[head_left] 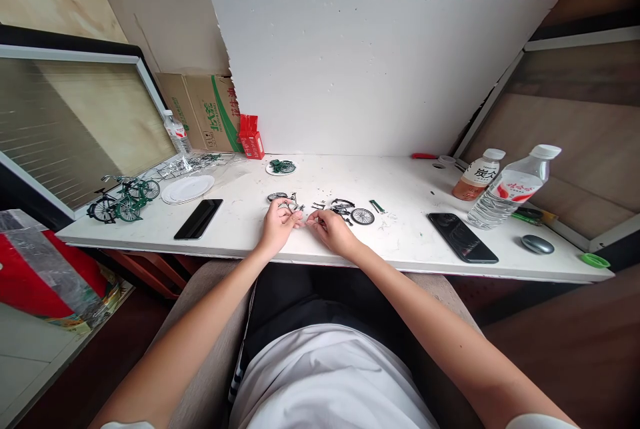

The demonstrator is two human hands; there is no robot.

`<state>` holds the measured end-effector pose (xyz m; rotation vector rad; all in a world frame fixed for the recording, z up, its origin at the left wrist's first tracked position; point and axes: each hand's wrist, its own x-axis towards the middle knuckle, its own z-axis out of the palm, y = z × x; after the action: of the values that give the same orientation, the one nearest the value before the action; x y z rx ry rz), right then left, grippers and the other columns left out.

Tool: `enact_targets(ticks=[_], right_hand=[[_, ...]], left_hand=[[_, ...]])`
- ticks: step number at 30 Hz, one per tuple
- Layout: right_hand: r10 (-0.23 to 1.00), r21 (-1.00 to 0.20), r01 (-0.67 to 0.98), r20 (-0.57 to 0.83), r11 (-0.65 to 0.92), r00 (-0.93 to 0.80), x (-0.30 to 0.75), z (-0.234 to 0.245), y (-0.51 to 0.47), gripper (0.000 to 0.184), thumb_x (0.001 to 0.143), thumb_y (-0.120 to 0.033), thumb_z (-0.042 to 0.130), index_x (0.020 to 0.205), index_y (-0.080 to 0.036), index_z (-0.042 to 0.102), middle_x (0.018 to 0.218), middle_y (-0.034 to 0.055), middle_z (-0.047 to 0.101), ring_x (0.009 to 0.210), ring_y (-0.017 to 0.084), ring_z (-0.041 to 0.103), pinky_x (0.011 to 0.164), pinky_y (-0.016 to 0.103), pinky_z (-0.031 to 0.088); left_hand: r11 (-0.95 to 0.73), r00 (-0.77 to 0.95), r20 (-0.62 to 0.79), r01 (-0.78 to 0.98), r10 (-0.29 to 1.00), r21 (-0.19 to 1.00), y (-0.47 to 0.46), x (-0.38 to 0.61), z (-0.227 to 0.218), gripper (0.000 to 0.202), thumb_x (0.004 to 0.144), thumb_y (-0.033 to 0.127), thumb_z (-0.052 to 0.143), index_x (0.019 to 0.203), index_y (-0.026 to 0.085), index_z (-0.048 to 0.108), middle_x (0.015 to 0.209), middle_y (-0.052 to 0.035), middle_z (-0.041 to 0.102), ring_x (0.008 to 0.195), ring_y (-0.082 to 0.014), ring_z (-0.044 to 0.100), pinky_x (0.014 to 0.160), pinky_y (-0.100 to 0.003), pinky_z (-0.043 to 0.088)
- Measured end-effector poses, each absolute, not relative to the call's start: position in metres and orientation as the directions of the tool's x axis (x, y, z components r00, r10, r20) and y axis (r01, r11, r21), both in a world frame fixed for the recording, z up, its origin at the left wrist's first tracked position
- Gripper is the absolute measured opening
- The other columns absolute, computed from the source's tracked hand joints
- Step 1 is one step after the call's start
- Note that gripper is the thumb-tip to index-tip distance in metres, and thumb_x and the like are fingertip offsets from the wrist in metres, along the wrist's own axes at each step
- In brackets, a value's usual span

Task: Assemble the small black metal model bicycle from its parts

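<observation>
My left hand (279,224) is closed around a partly built black model bicycle (277,197), whose wheel shows beyond my fingers. Close beside it, my right hand (333,230) has thumb and fingertips pinched together at the bicycle's near end; what sits in the pinch is too small to make out. Just right of that hand lie a loose spoked wheel (363,216) and a curved black part (343,203). A small green strip-like part (377,206) rests farther right, with several tiny black pieces scattered about.
Assembled model bicycles (125,199) stand at the left, near white plates (193,188) and a phone (199,219). A small plate of green parts (281,167) sits behind my hands. To the right are another phone (463,238), bottles (515,186) and a mouse (537,244).
</observation>
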<state>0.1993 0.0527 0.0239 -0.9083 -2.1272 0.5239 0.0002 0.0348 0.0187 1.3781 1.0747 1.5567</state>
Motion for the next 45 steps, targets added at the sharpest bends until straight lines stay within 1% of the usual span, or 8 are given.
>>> enact_targets(ticks=[5,8,12,18,24,35,39,45], right_hand=[[0.798,-0.748,0.308,0.476,0.588,-0.37,0.203,0.028,0.055,0.024,0.104,-0.039,0.056,0.103,-0.019,0.07,0.097,0.0078,0.075,0.076,0.019,0.063,0.075,0.032,0.049],[0.829,-0.791,0.272,0.471,0.548,-0.301,0.203,0.029,0.055,0.032,0.103,-0.049,0.059,0.099,-0.019,0.069,0.091,0.0067,0.073,0.073,0.019,0.061,0.074,0.033,0.049],[0.837,-0.819,0.207,0.48,0.535,-0.263,0.203,0.03,0.054,0.037,0.102,-0.055,0.059,0.101,-0.02,0.069,0.095,0.0072,0.073,0.076,0.019,0.062,0.073,0.033,0.05],[0.817,-0.798,0.21,0.504,0.564,-0.279,0.204,0.034,0.05,0.033,0.103,-0.052,0.058,0.102,-0.021,0.069,0.091,0.0062,0.071,0.078,0.02,0.062,0.073,0.033,0.05],[0.814,-0.805,0.198,0.488,0.559,-0.314,0.205,0.035,0.05,0.035,0.103,-0.053,0.058,0.101,-0.02,0.069,0.084,0.0049,0.068,0.075,0.019,0.06,0.072,0.033,0.05],[0.812,-0.805,0.205,0.476,0.557,-0.338,0.204,0.037,0.048,0.035,0.101,-0.053,0.061,0.1,-0.02,0.072,0.085,0.0044,0.07,0.068,0.017,0.054,0.066,0.031,0.045],[0.808,-0.805,0.2,0.474,0.559,-0.349,0.204,0.036,0.049,0.035,0.102,-0.053,0.06,0.099,-0.02,0.072,0.088,0.0055,0.072,0.071,0.018,0.057,0.069,0.032,0.046],[0.788,-0.802,0.181,0.47,0.57,-0.398,0.205,0.037,0.052,0.031,0.104,-0.049,0.057,0.099,-0.021,0.068,0.094,0.0064,0.071,0.078,0.02,0.06,0.074,0.032,0.049]], left_hand=[[-0.244,-0.065,0.244,0.011,0.968,0.97,0.026,0.004,0.029,0.064,0.077,0.044,0.09,0.126,0.015,0.061,0.071,0.0002,0.07,0.075,-0.026,0.079,0.071,-0.035,0.061],[-0.188,-0.055,0.188,0.013,0.981,0.982,0.021,0.007,0.035,0.057,0.073,0.044,0.092,0.116,0.012,0.071,0.077,-0.005,0.075,0.077,-0.0265,0.079,0.074,-0.037,0.062],[-0.107,-0.027,0.107,-0.002,0.994,0.994,0.017,0.01,0.038,0.05,0.073,0.047,0.092,0.105,0.012,0.079,0.091,-0.0118,0.081,0.082,-0.0265,0.079,0.077,-0.038,0.063],[-0.032,0.072,0.031,0.004,0.997,0.999,0.013,0.009,0.041,0.039,0.082,0.049,0.087,0.093,0.012,0.081,0.09,-0.0152,0.081,0.084,-0.0242,0.079,0.075,-0.032,0.06],[-0.037,0.116,0.039,-0.016,0.992,0.999,0.014,0.004,0.043,0.032,0.085,0.043,0.085,0.089,0.013,0.079,0.086,-0.013,0.079,0.077,-0.0202,0.076,0.072,-0.029,0.058],[-0.009,0.121,0.006,0.017,0.993,1.0,0.015,0.006,0.046,0.034,0.08,0.047,0.086,0.08,0.013,0.078,0.084,-0.0114,0.078,0.071,-0.0178,0.072,0.066,-0.028,0.053],[-0.007,0.117,0.006,0.005,0.993,1.0,0.017,0.004,0.043,0.036,0.078,0.049,0.088,0.079,0.014,0.078,0.082,-0.0111,0.078,0.069,-0.0187,0.072,0.063,-0.028,0.052],[0.018,0.118,-0.019,0.005,0.993,1.0,0.018,0.004,0.043,0.033,0.08,0.046,0.086,0.076,0.014,0.077,0.08,-0.0106,0.077,0.064,-0.017,0.071,0.059,-0.026,0.048]])
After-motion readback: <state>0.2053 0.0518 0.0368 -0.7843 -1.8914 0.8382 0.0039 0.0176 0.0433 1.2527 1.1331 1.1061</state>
